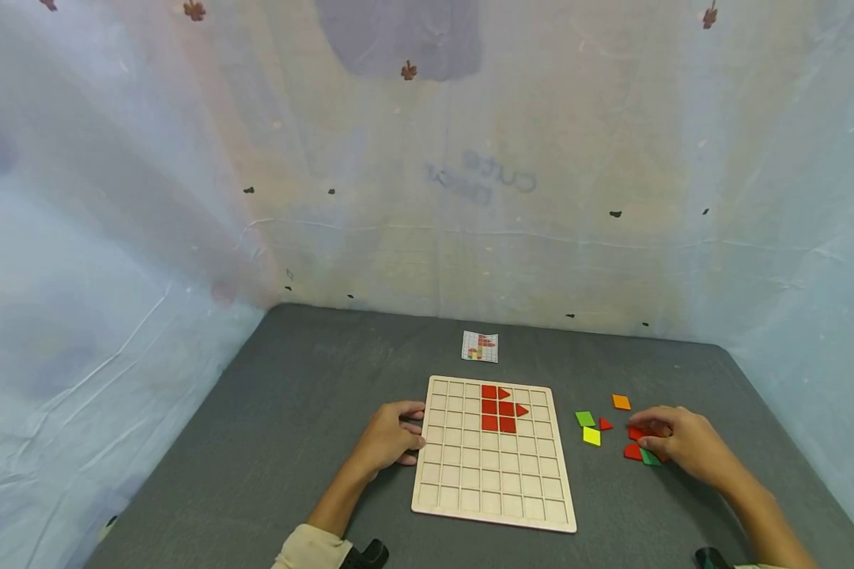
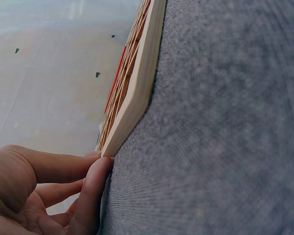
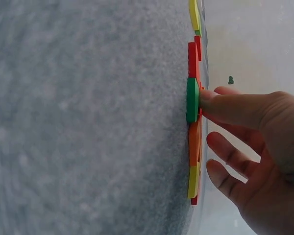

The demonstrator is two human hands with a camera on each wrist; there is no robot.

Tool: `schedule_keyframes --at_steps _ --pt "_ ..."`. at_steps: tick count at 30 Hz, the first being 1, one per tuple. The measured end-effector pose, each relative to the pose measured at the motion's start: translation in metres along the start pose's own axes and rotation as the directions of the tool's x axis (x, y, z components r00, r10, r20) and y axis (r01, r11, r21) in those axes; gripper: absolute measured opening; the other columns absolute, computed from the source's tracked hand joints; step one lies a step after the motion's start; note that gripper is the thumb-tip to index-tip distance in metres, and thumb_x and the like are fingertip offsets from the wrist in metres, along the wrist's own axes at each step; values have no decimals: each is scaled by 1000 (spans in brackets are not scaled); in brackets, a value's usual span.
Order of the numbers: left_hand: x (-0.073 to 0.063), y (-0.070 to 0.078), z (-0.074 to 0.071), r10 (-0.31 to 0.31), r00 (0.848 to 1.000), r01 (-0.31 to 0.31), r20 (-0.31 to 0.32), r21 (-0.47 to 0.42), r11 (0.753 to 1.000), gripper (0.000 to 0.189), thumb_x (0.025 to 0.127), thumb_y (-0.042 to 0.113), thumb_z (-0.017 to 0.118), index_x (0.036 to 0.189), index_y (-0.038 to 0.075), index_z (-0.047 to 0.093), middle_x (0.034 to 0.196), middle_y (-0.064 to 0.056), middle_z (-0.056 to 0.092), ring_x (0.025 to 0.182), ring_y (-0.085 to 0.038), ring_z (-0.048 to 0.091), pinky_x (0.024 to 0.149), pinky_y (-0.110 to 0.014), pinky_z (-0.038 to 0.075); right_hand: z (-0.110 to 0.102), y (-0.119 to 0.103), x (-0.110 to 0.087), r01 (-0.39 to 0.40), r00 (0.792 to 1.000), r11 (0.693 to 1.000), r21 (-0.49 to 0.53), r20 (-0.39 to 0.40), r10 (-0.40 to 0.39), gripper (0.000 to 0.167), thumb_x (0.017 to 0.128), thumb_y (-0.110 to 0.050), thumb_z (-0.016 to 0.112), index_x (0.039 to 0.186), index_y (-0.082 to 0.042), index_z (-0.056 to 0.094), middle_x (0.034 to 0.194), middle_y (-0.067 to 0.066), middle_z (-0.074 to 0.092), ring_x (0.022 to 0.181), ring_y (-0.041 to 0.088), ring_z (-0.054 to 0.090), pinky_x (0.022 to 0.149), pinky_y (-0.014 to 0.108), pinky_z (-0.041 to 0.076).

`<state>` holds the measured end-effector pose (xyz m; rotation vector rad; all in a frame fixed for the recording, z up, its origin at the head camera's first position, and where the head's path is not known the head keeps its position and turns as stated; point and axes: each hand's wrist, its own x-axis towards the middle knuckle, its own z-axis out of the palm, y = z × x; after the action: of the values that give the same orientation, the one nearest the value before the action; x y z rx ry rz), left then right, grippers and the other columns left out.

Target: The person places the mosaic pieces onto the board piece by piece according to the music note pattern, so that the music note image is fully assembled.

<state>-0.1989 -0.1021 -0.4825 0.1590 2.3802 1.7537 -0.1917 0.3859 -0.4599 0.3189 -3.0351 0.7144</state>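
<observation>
A square wooden grid board [image 1: 462, 478] lies on the table, with several red square and triangular tiles [image 1: 498, 408] set in its upper cells. Fingertips and thumb of my left hand [image 1: 390, 435] touch the board's left edge, spaced along it. In the left wrist view, the thumb and a finger meet the board's corner [image 2: 132, 110]. Right of the board, my right hand [image 1: 686, 444] reaches into loose tiles. Its thumb and index finger pinch a red tile [image 1: 636, 433]. Just beside the thumb lies a green tile [image 3: 192, 100]; the hand hides some tiles.
Loose on the dark grey table [image 1: 313, 379] lie a light green tile [image 1: 585, 419], a yellow tile [image 1: 591, 436], a small red triangle [image 1: 605, 424] and an orange tile [image 1: 621, 402]. A printed pattern card [image 1: 480, 347] sits behind the board. Pale fabric sheets [image 1: 434, 261] hang around the table.
</observation>
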Motion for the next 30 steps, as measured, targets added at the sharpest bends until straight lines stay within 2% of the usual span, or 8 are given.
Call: schedule_keyframes --at_steps 3,9,12,18,30 --pt "0 0 0 -1 1000 1 1 1 1000 60 84 -10 76 142 -6 61 131 -19 64 98 -24 71 59 -35 65 1 1 2 4 1000 1000 -9 1 -4 27 87 -16 86 114 -15 81 112 7 75 97 23 61 76 39 52" --pt "0 1 0 -2 1000 2 1 -1 1000 60 84 -10 76 142 -7 61 131 -19 64 98 -23 70 58 -35 65 1 5 5 66 998 997 -38 -17 -66 29 83 -16 90 110 -9 81 115 13 75 105 37 65 85 60 54" --pt "0 1 0 -1 1000 1 2 -4 1000 60 84 -10 76 142 -7 61 130 -19 64 98 -23 70 58 -36 65 1 7 6 64 998 997 -42 -9 -64 24 84 -17 89 106 -9 81 115 15 74 107 41 63 86 64 52" --pt "0 0 0 -8 1000 8 3 -5 1000 60 84 -10 76 142 -6 61 130 -19 64 98 -23 70 58 -35 65 3 8 6 39 999 997 -60 -5 -39 16 86 -19 88 100 -12 82 113 12 73 105 37 59 83 57 50" --pt "0 0 -1 -5 1000 5 5 -9 1000 61 84 -9 76 142 -7 61 131 -20 64 98 -23 70 59 -36 65 2 5 6 40 999 998 -49 4 -40 25 86 -21 89 107 -10 82 113 11 74 103 32 60 81 49 51"
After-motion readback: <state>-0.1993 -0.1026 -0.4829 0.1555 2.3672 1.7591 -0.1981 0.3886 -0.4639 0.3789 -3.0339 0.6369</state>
